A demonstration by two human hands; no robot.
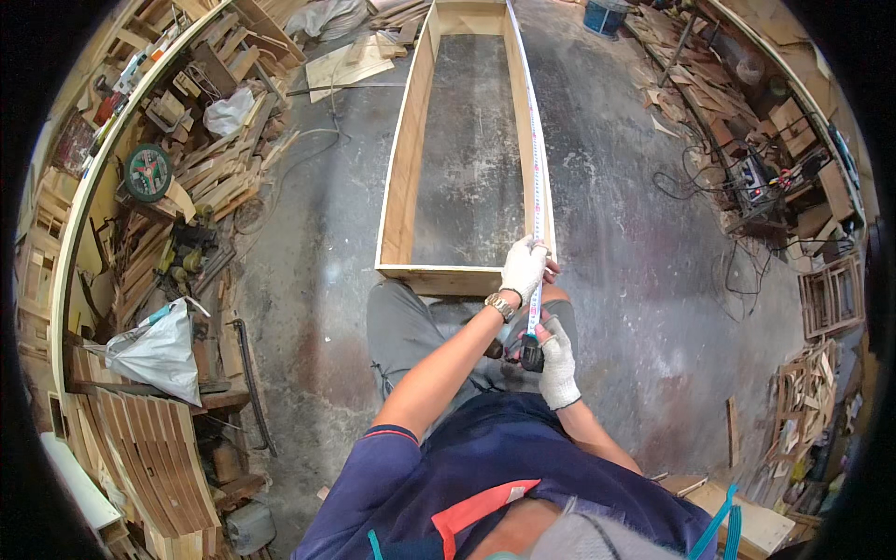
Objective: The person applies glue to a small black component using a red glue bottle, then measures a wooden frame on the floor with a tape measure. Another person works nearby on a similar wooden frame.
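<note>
A long, open rectangular wooden frame [397, 177] extends away from me over the floor, its near end board at my knees. The white blade [536, 168] of a tape measure is stretched along the top edge of its right-hand board. My left hand [525, 268], in a white fingerless glove, is closed on the blade at the near right corner of the frame. Nearer my body, my right hand [558, 366], gloved the same way, grips the black tape measure case [531, 354]. Between the two hands the blade runs exposed. Some fingertips of both hands are hidden.
Wood offcuts [219, 168] and a green round disc [147, 173] crowd the left side. A white plastic bag [159, 355] hangs above stacked slats [154, 457]. Cables [691, 182] and scrap boards [700, 79] lie right; a blue bucket [605, 17] stands far off.
</note>
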